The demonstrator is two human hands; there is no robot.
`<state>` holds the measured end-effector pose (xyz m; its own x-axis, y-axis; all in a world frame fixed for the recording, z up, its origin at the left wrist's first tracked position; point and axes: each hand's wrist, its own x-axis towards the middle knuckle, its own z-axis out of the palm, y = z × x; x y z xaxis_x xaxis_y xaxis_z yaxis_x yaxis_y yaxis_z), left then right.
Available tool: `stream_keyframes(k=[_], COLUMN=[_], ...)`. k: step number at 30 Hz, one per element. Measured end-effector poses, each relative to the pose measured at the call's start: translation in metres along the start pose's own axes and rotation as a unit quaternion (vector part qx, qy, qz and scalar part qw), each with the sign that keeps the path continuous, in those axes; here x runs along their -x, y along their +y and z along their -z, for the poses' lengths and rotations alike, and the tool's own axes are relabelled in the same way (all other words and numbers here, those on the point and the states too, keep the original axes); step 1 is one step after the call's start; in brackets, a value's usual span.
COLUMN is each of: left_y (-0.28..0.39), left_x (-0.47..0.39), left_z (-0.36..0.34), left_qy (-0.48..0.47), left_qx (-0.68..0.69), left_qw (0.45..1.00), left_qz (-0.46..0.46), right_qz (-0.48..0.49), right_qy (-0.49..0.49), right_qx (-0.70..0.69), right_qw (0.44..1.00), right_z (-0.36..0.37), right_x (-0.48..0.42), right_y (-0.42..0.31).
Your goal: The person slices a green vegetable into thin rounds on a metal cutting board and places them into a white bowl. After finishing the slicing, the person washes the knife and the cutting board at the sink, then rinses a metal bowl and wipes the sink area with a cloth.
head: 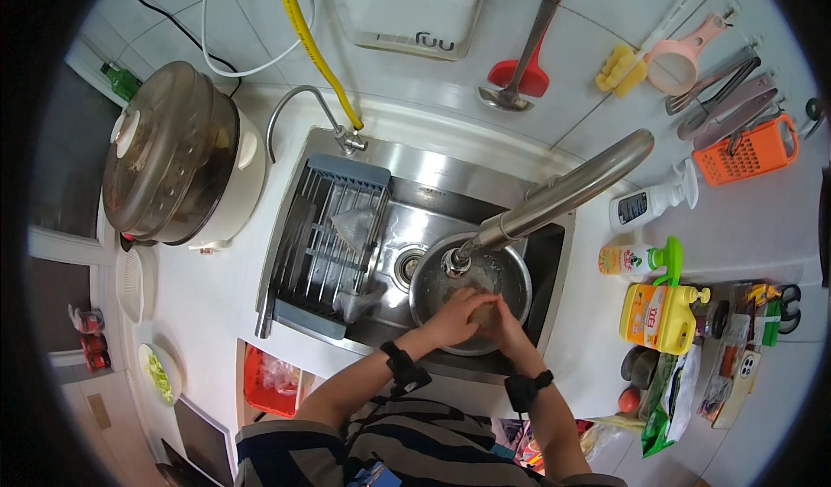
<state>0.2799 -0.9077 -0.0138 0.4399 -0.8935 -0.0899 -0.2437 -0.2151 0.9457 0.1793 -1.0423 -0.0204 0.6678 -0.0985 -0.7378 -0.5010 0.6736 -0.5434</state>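
Note:
A round stainless steel basin (417, 299) with some water in it stands at the right of the steel sink (415, 211). Over the basin, my left hand (454, 318) and my right hand (509, 328) cup a brownish, roundish thing (483, 318) between them. It may be a potato, but the fingers cover much of it. Directly above the basin hangs the spout of a thick metal faucet (519, 221), just beyond my fingertips. Bubbles or splashes show on the water below it.
A wire drying rack (334, 227) with grey cloths spans the sink's left side. Left of the sink stand an electric steamer (175, 156) and a bowl of chopped greens (159, 373). Bottles, including a yellow jug (656, 318), line the right counter. A thin tap (292, 94) rises behind.

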Motion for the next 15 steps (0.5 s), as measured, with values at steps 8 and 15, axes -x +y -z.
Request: stream_keyframes(k=[8,15], left_y=[0.017,-0.017], left_x=[0.014,0.007], left_z=[-0.006,-0.008], left_qy=[0.056,0.178], left_qx=[0.053,-0.043], left_qw=[0.997,0.982], left_qz=[-0.021,0.046], right_qz=[-0.017,-0.013], right_qy=[0.015,0.067], right_qx=[-0.24,-0.253], right_qw=[0.97,0.965], right_z=[-0.014,-0.025], right_x=[-0.028,-0.042], right_y=[0.032,0.038])
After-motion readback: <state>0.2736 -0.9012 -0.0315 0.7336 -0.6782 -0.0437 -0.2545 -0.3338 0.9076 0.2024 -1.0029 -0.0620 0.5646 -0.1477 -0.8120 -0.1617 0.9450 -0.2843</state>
